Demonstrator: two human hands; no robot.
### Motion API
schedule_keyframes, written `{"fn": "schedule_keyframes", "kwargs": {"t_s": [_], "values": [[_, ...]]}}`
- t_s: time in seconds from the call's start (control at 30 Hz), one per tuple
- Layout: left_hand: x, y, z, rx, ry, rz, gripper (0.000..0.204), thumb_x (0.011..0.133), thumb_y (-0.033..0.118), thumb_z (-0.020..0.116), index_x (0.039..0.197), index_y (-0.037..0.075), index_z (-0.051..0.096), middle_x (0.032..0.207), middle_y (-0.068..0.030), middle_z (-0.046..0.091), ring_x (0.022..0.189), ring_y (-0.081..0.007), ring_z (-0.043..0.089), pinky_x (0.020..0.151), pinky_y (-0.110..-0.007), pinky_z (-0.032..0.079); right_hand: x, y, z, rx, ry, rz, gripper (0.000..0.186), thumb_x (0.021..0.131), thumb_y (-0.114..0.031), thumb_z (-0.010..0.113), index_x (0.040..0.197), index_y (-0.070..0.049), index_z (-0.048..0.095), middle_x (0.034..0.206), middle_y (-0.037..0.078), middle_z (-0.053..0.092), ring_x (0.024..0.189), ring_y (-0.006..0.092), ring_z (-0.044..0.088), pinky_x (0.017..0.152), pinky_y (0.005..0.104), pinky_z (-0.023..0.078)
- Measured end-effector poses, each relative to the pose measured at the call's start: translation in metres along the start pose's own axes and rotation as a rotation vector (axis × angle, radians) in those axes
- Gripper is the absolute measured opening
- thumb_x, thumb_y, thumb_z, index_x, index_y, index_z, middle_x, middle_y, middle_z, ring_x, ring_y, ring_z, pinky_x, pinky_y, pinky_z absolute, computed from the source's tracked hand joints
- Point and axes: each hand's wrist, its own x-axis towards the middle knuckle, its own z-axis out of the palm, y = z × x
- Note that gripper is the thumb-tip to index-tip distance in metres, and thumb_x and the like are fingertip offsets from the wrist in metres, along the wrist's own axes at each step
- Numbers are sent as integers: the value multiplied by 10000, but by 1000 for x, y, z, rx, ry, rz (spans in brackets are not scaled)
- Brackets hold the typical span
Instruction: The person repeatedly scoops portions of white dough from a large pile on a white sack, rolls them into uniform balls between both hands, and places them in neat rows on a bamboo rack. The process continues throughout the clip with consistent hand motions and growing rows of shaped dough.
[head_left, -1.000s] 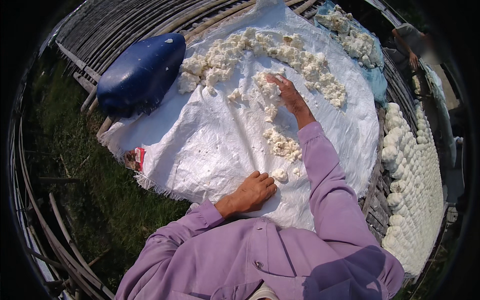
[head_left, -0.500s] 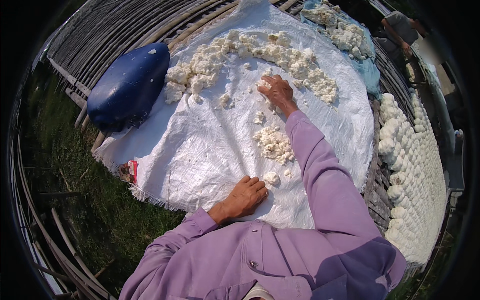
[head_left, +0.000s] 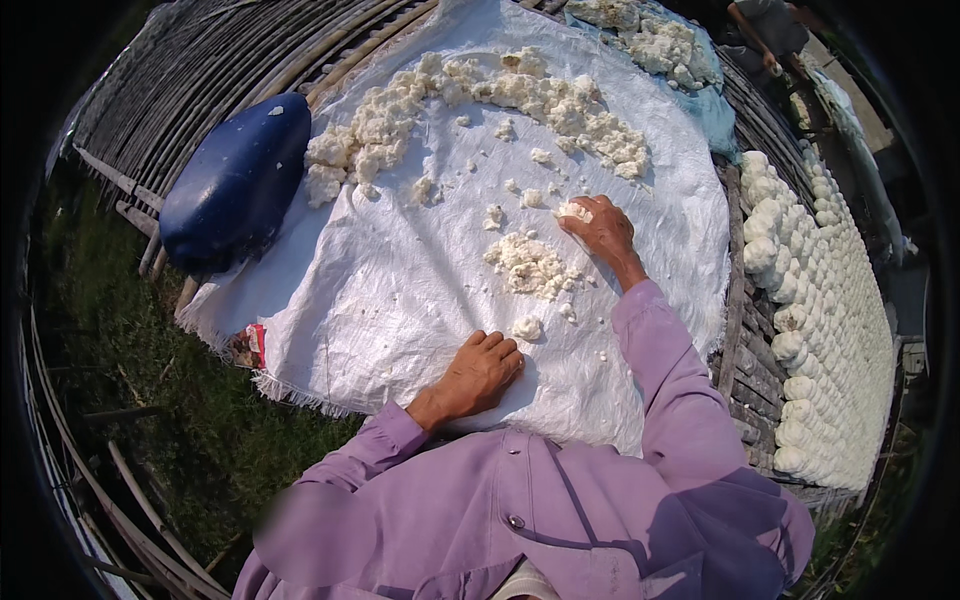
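Note:
My left hand (head_left: 470, 376) rests palm down on the white woven sheet (head_left: 340, 310), its fingers slightly bent and apart, holding nothing visible, just left of a small pale lump (head_left: 527, 328). My right hand (head_left: 606, 228) is farther forward, fingers closed on a clump of white crumbly material (head_left: 574, 210). A loose heap (head_left: 530, 262) of the same material lies to its left and below, with small bits scattered above. A long arc of crumbly pieces (head_left: 380, 128) stretches across the back of the sheet.
A dark blue plastic container (head_left: 225, 175) lies at left on bamboo slats (head_left: 175, 80). A light blue sheet (head_left: 708, 115) bears more white material at the back. Rows of white balls (head_left: 820, 330) cover the right side. Another person (head_left: 765, 30) is at the far upper right, beyond the slats.
My right hand has come right and toward me from the middle of the sheet with white material in it, leaving scattered bits behind. The other person's hand has moved. My left hand stays resting.

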Motion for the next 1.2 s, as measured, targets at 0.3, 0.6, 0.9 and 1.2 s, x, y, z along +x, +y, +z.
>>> {"fn": "schedule_keyframes", "kwargs": {"t_s": [0.3, 0.6, 0.9, 1.2], "values": [[-3, 1, 6, 22, 92, 16, 93, 863, 148, 676, 904, 79, 630, 909, -59, 581, 875, -241, 557, 808, -364, 416, 82, -8, -18, 605, -23, -52, 785, 879, -491, 741, 1500, -86, 482, 1499, 168, 515, 1400, 350, 464, 1095, 422, 401], [-5, 2, 3, -38, 124, -9, 113, 852, 145, 690, 914, 73, 629, 912, -60, 577, 869, -236, 561, 796, -360, 417, 49, -78, 67, -253, 139, -163, 671, 876, -635, 667, 1426, -258, 593, 1687, 93, 122, 1532, 447, -6, 1054, 832, 191], [3, -3, -19, -173, -34, -14, 157, 895, 194, 692, 967, 68, 633, 939, -83, 600, 903, -264, 584, 816, -386, 455, 179, -9, 18, 116, 53, -118, 652, 806, -472, 809, 1364, -176, 647, 1420, 125, 569, 1270, 350, 548, 1049, 444, 466], [162, -97, -68, -1966, 467, -737, 1083, 865, 831, 478, 1593, 78, 202, 1574, -307, 233, 1339, -495, 437, 1020, -679, 434, 98, -44, 0, 1874, -265, -195, 692, 866, -519, 766, 1370, -85, 578, 1285, 88, 671, 1200, 242, 627, 1018, 437, 517]]}}
